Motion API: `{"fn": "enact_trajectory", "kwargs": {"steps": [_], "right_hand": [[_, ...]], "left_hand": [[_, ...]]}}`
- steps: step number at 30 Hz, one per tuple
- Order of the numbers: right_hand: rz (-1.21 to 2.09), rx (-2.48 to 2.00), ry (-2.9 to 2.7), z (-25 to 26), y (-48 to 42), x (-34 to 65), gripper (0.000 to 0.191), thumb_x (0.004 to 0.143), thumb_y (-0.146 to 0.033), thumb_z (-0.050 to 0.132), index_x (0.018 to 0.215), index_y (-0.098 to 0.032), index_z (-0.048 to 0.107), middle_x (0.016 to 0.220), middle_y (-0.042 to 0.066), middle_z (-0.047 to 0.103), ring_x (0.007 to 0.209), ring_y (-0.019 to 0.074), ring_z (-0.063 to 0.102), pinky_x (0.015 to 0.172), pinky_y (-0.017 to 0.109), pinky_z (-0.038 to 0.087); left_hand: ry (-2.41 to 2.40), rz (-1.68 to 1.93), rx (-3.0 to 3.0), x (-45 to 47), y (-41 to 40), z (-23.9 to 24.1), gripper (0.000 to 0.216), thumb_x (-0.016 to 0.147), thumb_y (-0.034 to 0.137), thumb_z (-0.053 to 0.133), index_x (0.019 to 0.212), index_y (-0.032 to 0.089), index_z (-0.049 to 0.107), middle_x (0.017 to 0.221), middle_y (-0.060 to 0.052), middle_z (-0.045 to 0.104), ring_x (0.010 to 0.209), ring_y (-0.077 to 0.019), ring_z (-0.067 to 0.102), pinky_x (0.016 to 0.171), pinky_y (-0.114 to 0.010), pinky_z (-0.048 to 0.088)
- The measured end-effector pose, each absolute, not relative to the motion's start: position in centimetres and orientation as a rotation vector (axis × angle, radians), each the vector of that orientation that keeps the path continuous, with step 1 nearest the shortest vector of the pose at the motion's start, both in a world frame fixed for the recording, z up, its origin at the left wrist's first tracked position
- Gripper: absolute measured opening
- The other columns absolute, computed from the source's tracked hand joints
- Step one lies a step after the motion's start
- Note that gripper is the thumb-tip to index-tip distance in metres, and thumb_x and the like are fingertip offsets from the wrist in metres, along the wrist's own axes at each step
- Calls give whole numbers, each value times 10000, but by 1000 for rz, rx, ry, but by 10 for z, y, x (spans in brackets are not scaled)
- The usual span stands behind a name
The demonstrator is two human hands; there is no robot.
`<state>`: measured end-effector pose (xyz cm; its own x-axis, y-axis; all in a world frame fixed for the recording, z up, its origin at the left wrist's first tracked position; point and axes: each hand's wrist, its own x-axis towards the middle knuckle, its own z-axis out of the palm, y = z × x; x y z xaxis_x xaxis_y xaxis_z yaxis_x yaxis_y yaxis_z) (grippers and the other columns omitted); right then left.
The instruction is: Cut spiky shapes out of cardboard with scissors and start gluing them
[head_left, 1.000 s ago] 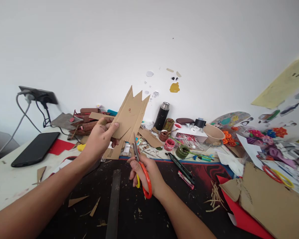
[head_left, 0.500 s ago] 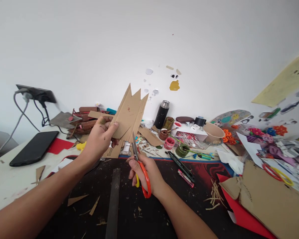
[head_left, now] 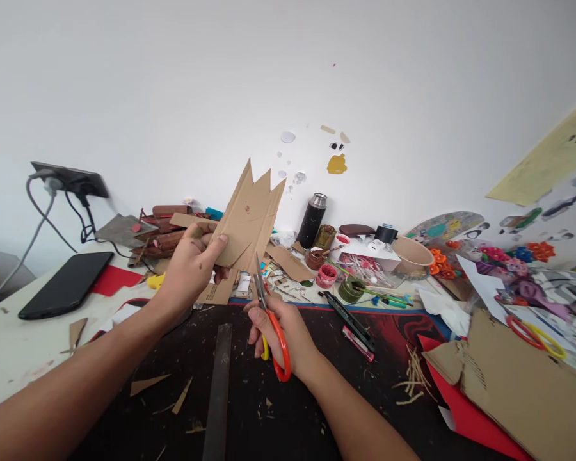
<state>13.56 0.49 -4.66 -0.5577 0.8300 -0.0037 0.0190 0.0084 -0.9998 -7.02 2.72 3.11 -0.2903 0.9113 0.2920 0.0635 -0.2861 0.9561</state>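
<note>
since the cardboard (head_left: 253, 214) pinched in the left hand (head_left: 194, 256) looks light, stiff but creasable, it is best held low while the right hand (head_left: 290, 326) grips scissors (head_left: 277, 330).

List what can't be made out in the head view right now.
Head view: part of the left hand, hidden behind the cardboard piece.
Head view: part of the yellow handle on the scissors, covered by the right hand.
Head view: near end of the flat strip, cut off by the bottom edge.
</note>
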Motion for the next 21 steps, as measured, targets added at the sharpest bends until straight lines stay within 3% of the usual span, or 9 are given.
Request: {"fn": "enact_trajectory", "kwargs": {"steps": [13,21], "right_hand": [[1587,-909,-1672,-42,3,135,562,973,-697,658,1133,-160,698,648,-22,654,425,116,596,435,198,491],[1599,-1035,-1635,-48,5,137,511,981,-701,648,1073,-198,625,585,-55,605,423,130,580,417,197,458]], "left_hand": [[1300,1644,1297,-70,28,29,259,971,405,685,1016,243,487,636,56,633,345,-128,536,306,-236,394],[1253,1662,1321,-66,28,25,311,957,424,691,1013,254,437,632,75,635,334,-130,547,304,-229,411]]}}
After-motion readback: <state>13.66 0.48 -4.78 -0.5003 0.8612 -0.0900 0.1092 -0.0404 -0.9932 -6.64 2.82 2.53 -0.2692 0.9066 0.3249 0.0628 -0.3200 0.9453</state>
